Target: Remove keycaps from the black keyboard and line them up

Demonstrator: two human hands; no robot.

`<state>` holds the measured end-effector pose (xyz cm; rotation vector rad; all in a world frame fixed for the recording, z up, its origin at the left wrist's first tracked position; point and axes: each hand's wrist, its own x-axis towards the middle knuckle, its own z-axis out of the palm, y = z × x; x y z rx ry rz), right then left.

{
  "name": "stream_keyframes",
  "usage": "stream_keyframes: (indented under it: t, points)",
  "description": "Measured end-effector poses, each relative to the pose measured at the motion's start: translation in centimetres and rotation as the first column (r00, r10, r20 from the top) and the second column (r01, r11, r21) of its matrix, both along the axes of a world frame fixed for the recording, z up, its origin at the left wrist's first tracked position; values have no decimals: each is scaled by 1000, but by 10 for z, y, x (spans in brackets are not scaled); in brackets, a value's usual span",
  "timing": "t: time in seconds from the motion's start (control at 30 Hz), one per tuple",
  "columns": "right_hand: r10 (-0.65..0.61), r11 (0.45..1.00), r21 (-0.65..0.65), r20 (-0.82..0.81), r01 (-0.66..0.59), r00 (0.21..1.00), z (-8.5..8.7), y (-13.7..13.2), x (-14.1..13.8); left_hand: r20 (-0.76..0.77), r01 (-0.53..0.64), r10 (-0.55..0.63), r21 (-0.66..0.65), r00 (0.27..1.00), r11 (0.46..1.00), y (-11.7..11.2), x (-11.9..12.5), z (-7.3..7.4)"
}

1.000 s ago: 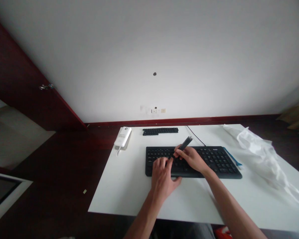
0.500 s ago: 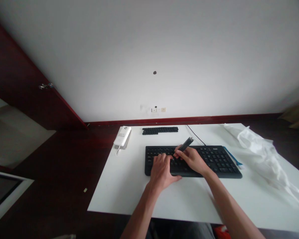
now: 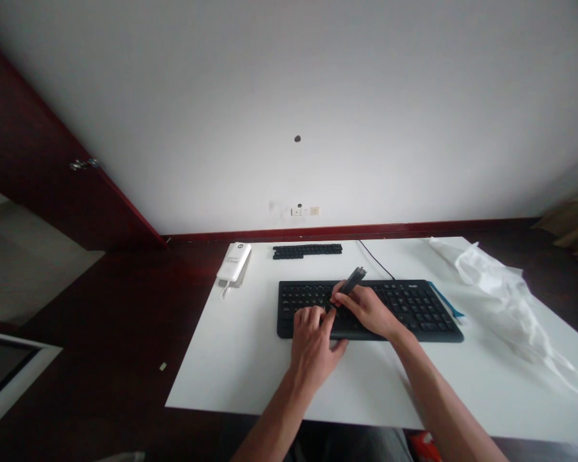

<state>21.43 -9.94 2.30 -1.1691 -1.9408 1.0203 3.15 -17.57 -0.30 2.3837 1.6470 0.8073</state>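
A black keyboard [image 3: 414, 308] lies across the middle of the white table [image 3: 250, 378]. My left hand [image 3: 313, 346] rests on the keyboard's front left part, fingers spread over the keys, holding nothing. My right hand [image 3: 366, 309] is just to its right, over the keys, gripping a dark pen-like tool [image 3: 352, 280] whose lower tip points down at the keys near my left fingertips. The tool's upper end sticks up toward the back.
A strip of black keycaps [image 3: 307, 251] lies at the table's far edge. A white power bank [image 3: 234, 262] with a cable sits at the back left. A crumpled clear plastic bag [image 3: 505, 295] covers the right side. A blue item [image 3: 446, 300] peeks from behind the keyboard's right end.
My left hand slid slightly along the keyboard's front while the right hand kept the tool over the same keys. The view drifted a little.
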Motion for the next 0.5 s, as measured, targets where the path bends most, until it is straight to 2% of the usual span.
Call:
stream_keyframes:
  t: [0.23,0.5]
  points:
    - [22,998,48,111,-28,994,7,-2,-4,0,-13,13,5,1000,1000,0,1,0]
    - [40,998,41,100,-44,994,6,-2,-5,-4,-15,15,16,1000,1000,-1,1,0]
